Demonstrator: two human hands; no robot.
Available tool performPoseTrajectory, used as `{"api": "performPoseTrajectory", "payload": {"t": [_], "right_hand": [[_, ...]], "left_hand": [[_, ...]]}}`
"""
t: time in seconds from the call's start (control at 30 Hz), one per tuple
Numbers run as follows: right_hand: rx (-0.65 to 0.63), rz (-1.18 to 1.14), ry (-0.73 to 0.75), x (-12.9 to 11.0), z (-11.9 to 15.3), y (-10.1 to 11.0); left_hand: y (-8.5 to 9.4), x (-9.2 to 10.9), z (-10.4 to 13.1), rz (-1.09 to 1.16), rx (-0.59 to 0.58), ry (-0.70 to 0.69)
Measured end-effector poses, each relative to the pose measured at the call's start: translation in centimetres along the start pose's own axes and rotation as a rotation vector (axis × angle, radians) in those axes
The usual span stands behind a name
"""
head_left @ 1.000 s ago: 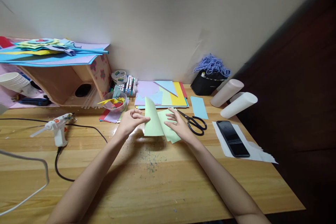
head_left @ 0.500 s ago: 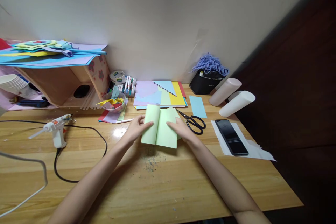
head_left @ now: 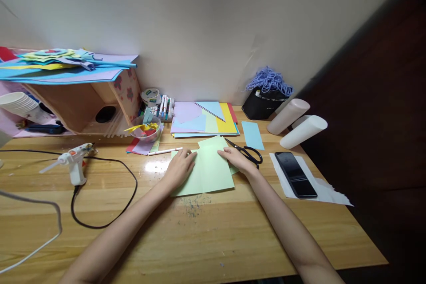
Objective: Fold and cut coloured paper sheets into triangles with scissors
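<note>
A light green sheet of paper (head_left: 213, 173) lies unfolded on the wooden table, with a faint crease down its middle. My left hand (head_left: 181, 167) rests on its left half, fingers stretched over the paper. At the sheet's upper right, my right hand (head_left: 235, 159) lies with its fingers extended on the surface. Another light green piece of paper (head_left: 210, 142) shows from beneath, behind and to the right. Black-handled scissors (head_left: 249, 154) lie just beyond my right hand, partly covered by it. A white marker (head_left: 164, 151) lies behind my left hand.
A glue gun (head_left: 76, 164) with a looping cord stands left. Behind are stacked coloured papers (head_left: 229, 122), a bowl of scraps (head_left: 146, 131) and a box of markers (head_left: 164, 108). To the right are a blue paper strip (head_left: 253, 135), white rolls (head_left: 302, 132) and a phone (head_left: 295, 175).
The green sheet, held up half folded before, is now opened out flat on the table. My left hand has gone from gripping its edge to lying on top of it.
</note>
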State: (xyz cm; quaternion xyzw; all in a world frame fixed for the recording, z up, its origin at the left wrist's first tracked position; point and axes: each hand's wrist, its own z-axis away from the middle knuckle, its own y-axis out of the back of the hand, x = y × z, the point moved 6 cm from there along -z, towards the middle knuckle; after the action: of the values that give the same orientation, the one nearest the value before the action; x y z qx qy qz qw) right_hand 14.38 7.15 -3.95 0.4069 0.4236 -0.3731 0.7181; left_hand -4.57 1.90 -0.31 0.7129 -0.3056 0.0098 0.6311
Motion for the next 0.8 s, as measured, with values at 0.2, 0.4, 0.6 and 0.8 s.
{"api": "performPoseTrajectory", "payload": {"t": [0.2,0.4,0.6,0.8], "right_hand": [[0.130,0.059,0.011,0.6,-0.2,1.1],[0.128,0.102,0.019,0.8,0.6,0.8],[0.141,0.055,0.023,0.6,1.9,0.3],[0.180,-0.031,-0.031,1.5,3.7,0.6]], "left_hand": [[-1.0,-0.4,-0.7,-0.063,0.013,0.009],[-1.5,-0.7,-0.5,-0.117,0.024,0.014],[-1.5,-0.6,-0.4,-0.131,0.024,0.012],[-1.4,-0.8,-0.5,-0.118,0.021,0.005]]}}
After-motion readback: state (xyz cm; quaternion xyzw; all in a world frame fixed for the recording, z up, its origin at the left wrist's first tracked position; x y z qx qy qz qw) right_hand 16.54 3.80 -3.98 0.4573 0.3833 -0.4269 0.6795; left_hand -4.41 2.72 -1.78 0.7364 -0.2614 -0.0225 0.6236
